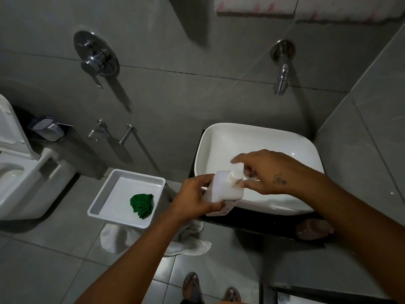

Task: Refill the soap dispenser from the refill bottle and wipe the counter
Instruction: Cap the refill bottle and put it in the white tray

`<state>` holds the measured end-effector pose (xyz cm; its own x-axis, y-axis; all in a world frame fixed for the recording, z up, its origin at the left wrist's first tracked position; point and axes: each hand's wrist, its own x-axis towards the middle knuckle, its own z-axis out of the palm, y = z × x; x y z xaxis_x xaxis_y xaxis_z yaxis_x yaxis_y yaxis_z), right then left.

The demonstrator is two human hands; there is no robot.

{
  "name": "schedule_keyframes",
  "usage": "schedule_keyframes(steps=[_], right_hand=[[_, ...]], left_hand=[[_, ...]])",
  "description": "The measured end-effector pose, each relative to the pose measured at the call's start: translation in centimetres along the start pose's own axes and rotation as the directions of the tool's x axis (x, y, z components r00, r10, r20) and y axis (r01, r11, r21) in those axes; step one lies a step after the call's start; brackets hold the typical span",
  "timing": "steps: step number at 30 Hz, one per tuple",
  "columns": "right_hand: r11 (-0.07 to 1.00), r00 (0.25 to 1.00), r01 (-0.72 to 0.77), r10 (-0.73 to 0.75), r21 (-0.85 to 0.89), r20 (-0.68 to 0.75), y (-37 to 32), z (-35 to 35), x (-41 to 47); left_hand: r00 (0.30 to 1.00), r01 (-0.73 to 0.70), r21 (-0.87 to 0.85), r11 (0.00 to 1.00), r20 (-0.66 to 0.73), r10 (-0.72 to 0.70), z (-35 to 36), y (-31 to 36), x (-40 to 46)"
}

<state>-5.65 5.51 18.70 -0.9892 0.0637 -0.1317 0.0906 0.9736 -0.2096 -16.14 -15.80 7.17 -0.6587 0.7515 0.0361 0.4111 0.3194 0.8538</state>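
My left hand (195, 198) grips a white refill bottle (223, 191) by its body, tilted over the front left rim of the white basin (258, 139). My right hand (263, 172) is at the bottle's white cap (236, 174), thumb and fingers curled around it. A pinkish soap dispenser (311, 229) stands on the dark counter (258, 224) at the front right, partly behind my right forearm. A green cloth (142, 205) lies crumpled in a white tray (103, 207) left of the counter.
A wall tap (281, 77) hangs above the basin. A mixer valve (95, 55) is on the grey tiled wall. A toilet (19, 172) stands at far left. White fabric (188, 242) hangs below the tray and counter edge. My feet (192, 286) are on the tiled floor.
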Motion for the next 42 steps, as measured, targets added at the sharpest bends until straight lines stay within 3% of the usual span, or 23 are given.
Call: schedule_keyframes(steps=[15,19,22,25,28,31,34,36,38,40,42], right_hand=[[0.993,0.997,0.023,-0.032,-0.113,-0.072,1.1,-0.2,-0.3],[0.996,0.996,0.063,-0.067,-0.065,-0.054,1.5,0.0,-0.6],[0.993,0.996,-0.024,0.014,-0.115,-0.091,1.6,-0.4,-0.9],[0.998,1.000,0.019,-0.020,-0.065,-0.008,2.1,-0.6,-1.1],[0.996,0.999,-0.015,0.012,-0.088,-0.035,2.1,-0.6,-1.1],[0.993,0.997,-0.055,0.060,0.108,-0.046,2.1,0.3,-1.4],[0.946,0.995,0.049,-0.018,0.321,-0.098,2.2,2.1,-1.9],[0.789,0.991,0.042,0.044,0.613,-0.124,2.2,3.4,-2.1],[0.412,0.975,-0.132,0.218,0.902,0.043,1.8,4.9,-2.2],[0.085,0.911,-0.339,0.278,0.937,0.305,1.1,6.8,-2.2],[-0.113,0.885,-0.409,0.191,0.905,0.424,-0.4,8.8,-1.9]], left_hand=[[1.000,0.000,0.010,1.000,0.015,0.000,1.4,0.4,0.4],[1.000,0.004,0.022,1.000,0.002,-0.004,1.9,0.7,0.5],[1.000,-0.009,0.024,1.000,0.003,0.009,2.4,0.7,0.4],[1.000,-0.004,0.023,1.000,-0.008,0.004,2.8,1.2,0.3],[0.999,0.013,-0.011,1.000,-0.049,-0.013,2.7,1.8,0.0],[0.998,0.008,-0.029,1.000,-0.064,-0.010,2.1,2.3,-0.5],[0.999,0.001,-0.037,0.999,-0.038,-0.003,1.9,2.4,-1.0],[1.000,0.009,-0.076,0.997,-0.023,-0.011,1.8,2.2,-1.5],[0.999,0.046,-0.165,0.985,-0.011,-0.049,1.5,1.9,-1.9],[0.997,0.076,-0.240,0.968,0.013,-0.075,1.1,1.5,-2.2],[0.995,0.101,-0.281,0.954,0.024,-0.098,0.4,0.9,-2.6]])
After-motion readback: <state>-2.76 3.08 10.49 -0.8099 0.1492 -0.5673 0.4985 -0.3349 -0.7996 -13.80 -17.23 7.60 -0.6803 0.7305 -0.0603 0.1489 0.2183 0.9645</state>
